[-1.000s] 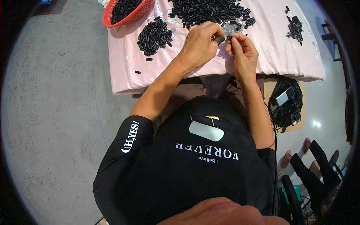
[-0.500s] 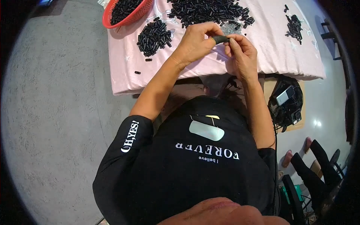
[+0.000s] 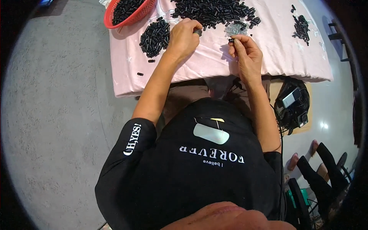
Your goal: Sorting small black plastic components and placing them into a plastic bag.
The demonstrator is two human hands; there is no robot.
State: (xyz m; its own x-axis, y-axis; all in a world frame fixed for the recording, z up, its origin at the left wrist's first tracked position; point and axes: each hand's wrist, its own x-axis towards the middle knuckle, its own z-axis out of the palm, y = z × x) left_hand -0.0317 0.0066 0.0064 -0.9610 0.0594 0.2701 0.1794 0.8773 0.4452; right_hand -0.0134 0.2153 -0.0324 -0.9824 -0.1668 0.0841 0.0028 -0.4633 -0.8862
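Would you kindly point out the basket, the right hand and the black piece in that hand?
Basket (image 3: 140, 16): head view, on its red outer wall.
Right hand (image 3: 249, 56): head view, on the hand's middle.
Black piece (image 3: 231, 40): head view, on its visible part.

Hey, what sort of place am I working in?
Perhaps a home or small workshop: there's a pink cloth, a big heap of black parts and a red basket holding more.

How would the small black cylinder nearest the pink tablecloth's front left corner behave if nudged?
The small black cylinder might roll, since it looks rounded and lies on its side, though the pink patterned tablecloth could slow it. It is probably light: the right hand merely pinches a similar-looking black piece.
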